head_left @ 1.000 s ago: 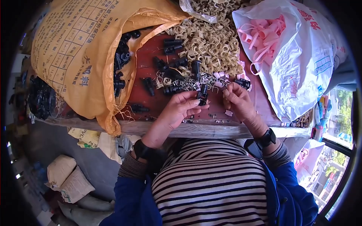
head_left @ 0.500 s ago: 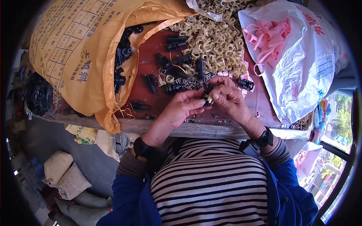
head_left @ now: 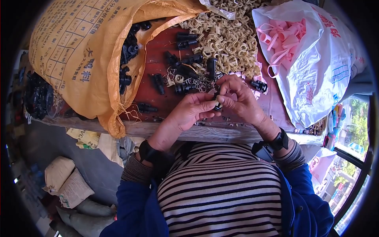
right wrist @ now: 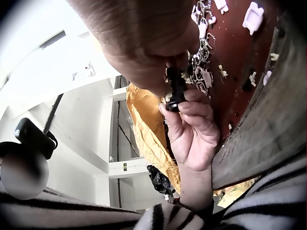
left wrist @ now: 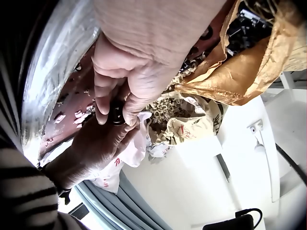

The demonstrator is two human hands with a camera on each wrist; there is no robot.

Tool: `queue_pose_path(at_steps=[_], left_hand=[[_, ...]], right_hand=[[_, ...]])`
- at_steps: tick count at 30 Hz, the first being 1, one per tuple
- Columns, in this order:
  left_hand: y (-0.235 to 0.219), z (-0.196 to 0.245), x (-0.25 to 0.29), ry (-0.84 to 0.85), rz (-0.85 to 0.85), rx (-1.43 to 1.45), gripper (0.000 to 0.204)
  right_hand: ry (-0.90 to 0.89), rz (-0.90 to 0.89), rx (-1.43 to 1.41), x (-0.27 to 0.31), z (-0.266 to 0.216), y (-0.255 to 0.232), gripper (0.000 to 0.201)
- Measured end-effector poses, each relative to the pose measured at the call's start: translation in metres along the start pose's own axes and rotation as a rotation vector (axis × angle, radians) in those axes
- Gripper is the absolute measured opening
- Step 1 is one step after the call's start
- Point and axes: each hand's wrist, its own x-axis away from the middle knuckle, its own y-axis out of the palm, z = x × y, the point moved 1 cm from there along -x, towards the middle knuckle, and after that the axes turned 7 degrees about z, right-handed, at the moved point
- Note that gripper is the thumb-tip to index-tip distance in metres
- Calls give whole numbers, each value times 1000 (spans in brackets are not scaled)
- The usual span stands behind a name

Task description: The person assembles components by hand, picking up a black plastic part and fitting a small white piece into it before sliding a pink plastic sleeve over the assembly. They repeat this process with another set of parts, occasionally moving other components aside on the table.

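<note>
Both hands meet over the front of the table at a small black plastic fitting (right wrist: 176,88). My left hand (head_left: 189,112) pinches its flanged end between thumb and fingers, as the right wrist view shows. The right hand (head_left: 241,102) has its thumb and bent index finger round the other end, covering much of it. A small beige clip (right wrist: 168,97) shows against the fitting's side, by the fingertips. Just beyond the hands lie loose black fittings (head_left: 184,88) and a tangle of small metal wire clips (right wrist: 201,62).
An orange woven sack (head_left: 75,59) of black fittings lies open on the left. Beige clips (head_left: 223,43) are heaped at the back. On the right, a white bag (head_left: 316,75) holds pink plastic pieces (head_left: 282,37). The table's front edge (head_left: 158,129) runs close below the wrists.
My right hand has moved left from beside the fitting and now grips it together with the left hand. The fitting stands more hidden between the fingers; the left hand has barely shifted.
</note>
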Motion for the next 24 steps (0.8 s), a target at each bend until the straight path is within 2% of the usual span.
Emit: queue_pose_path(at_steps=[3, 8, 10, 11, 14, 15, 18, 23, 24], left_hand=[[-1, 0, 0, -22, -6, -38, 21], [6, -1, 1, 4, 52, -144, 21], [4, -1, 0, 18, 54, -153, 22], [3, 0, 0, 28, 55, -160, 23], [3, 0, 0, 34, 56, -182, 23], [5, 0, -1, 40, 58, -193, 24], [7, -2, -1, 78, 74, -196, 24], [8, -7, -1, 99, 99, -170, 25], [10, -7, 0, 107, 100, -176, 25]], right_hand=[[162, 145, -187, 5, 8, 8, 17], [300, 133, -351, 24, -7, -11, 21], [126, 74, 374, 38, -9, -36, 23], [127, 76, 375, 44, -7, -37, 23], [-88, 38, 834, 72, 8, -30, 23], [-89, 46, 838, 76, 13, -28, 23], [-108, -85, 1027, 80, 24, -15, 21], [-43, 1, 816, 66, 27, -30, 16], [4, 52, 617, 62, 29, -36, 15]])
